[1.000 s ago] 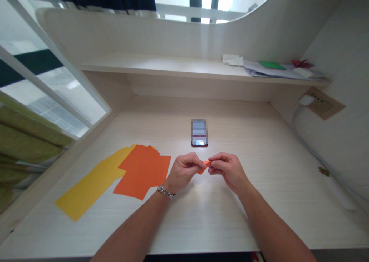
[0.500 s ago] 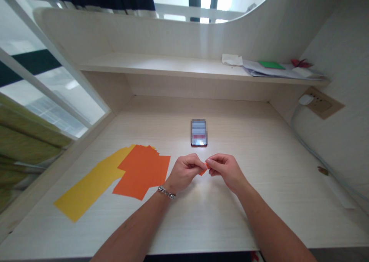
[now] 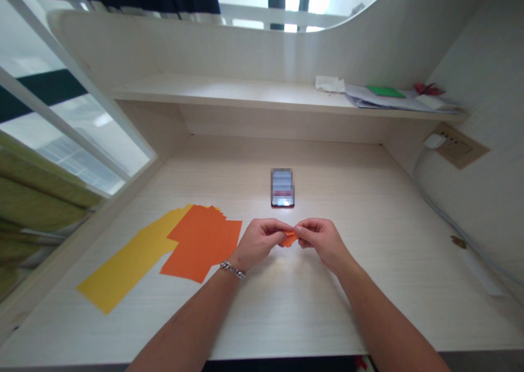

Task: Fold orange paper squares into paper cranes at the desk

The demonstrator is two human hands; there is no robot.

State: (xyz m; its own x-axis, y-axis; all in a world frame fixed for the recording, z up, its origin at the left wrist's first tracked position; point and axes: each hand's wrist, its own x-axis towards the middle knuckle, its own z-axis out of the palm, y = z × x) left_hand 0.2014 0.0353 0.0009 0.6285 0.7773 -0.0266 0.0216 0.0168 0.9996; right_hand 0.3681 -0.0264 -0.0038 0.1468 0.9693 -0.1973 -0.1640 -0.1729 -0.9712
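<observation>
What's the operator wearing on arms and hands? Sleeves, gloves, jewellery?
The left forearm and right forearm are bare, with no sleeves, and there are no gloves on the left hand or right hand. The only item worn is a silver chain-link bracelet on the left wrist. No rings show.
</observation>
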